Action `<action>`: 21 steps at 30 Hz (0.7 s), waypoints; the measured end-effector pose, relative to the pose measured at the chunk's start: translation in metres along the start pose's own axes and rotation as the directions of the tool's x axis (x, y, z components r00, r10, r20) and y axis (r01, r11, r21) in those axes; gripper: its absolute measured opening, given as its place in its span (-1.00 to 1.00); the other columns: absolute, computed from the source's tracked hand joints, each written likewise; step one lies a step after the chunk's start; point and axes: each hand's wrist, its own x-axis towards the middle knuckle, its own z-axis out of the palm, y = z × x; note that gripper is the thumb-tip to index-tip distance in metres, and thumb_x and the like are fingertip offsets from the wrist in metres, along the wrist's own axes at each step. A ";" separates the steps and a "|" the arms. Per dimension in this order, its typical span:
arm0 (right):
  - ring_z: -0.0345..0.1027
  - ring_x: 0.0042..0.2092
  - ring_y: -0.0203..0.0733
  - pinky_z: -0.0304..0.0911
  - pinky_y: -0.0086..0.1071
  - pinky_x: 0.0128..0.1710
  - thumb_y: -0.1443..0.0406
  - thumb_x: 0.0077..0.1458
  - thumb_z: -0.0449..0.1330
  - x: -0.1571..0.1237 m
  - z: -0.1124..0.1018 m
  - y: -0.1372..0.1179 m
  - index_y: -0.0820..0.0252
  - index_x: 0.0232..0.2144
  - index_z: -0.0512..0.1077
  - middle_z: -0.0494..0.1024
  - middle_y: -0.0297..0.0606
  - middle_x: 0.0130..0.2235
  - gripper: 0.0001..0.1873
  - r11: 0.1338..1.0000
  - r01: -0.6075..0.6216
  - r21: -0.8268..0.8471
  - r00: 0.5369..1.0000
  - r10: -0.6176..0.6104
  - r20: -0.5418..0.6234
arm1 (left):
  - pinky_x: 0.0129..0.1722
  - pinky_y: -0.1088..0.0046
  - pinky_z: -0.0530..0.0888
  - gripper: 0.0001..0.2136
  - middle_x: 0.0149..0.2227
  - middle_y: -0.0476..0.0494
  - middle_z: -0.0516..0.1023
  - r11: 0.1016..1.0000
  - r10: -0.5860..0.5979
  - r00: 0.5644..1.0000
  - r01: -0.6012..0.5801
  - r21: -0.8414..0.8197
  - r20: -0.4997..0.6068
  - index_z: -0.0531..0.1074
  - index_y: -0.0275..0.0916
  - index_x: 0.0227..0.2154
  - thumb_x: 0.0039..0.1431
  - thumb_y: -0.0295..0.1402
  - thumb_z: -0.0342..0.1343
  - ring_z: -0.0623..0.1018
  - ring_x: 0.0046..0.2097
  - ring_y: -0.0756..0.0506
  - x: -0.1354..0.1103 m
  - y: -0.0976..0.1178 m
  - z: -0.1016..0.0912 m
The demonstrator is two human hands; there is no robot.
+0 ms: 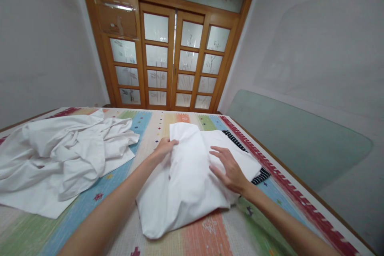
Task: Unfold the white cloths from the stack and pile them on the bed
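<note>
A folded white cloth (186, 180) lies in front of me on a striped, many-coloured bed cover (210, 236). My left hand (164, 148) pinches the cloth's left edge near its far corner. My right hand (229, 168) rests flat on top of the cloth with the fingers spread, pressing it down. Under the cloth's right side shows a dark garment with white stripes (260, 175).
A crumpled pile of white cloth (60, 160) sprawls at the left of the bed. Wooden doors with frosted glass panes (171, 56) stand behind the bed. A white wall with a pale green panel (294, 136) runs along the right side.
</note>
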 end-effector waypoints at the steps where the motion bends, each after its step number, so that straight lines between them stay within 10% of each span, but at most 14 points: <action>1: 0.22 0.14 0.05 0.19 0.04 0.12 0.18 0.25 0.07 -0.005 -0.001 0.013 0.13 0.06 0.33 0.38 -0.04 0.11 -0.64 0.998 -0.061 -0.003 0.998 0.061 -0.019 | -0.51 0.53 0.31 -0.84 -0.58 -0.01 0.49 1.000 0.023 0.999 -0.023 -0.019 -0.026 0.46 -0.32 -0.55 -0.27 -0.38 0.27 0.44 -0.50 -0.02 -0.002 0.008 -0.004; 10: 0.29 0.04 -0.01 0.10 -0.05 0.15 0.10 0.21 -0.06 -0.020 -0.018 0.095 0.11 -0.25 0.45 0.50 -0.12 -0.08 -0.65 0.888 -0.455 0.065 0.851 0.455 -0.263 | -0.58 0.60 0.32 -0.79 -0.58 0.04 0.49 0.946 0.186 0.934 -0.254 -0.200 -0.305 0.42 -0.32 -0.58 -0.41 -0.42 0.26 0.41 -0.53 0.03 -0.062 0.071 -0.083; 17: 0.40 -0.06 0.04 0.23 -0.10 0.03 0.16 -0.09 0.05 -0.034 -0.017 0.131 0.15 -0.35 0.51 0.59 -0.16 -0.19 -0.67 0.642 -0.710 0.290 0.675 0.738 0.016 | -0.53 0.66 0.41 -0.85 -0.58 0.07 0.45 0.906 0.089 0.826 -0.299 -0.299 -0.556 0.36 -0.29 -0.63 -0.41 -0.56 0.13 0.41 -0.46 0.04 -0.103 0.059 -0.148; 21: 0.41 0.03 0.05 0.29 -0.13 0.02 0.09 -0.13 0.14 -0.042 -0.003 0.125 0.15 -0.15 0.51 0.56 -0.13 -0.02 -0.52 0.582 -0.652 0.485 0.703 0.705 0.098 | -0.34 0.52 0.54 -0.80 -0.52 0.02 0.49 0.872 0.109 0.793 -0.365 -0.325 -0.600 0.37 -0.23 -0.54 -0.37 -0.55 0.04 0.49 -0.32 -0.07 -0.108 0.055 -0.163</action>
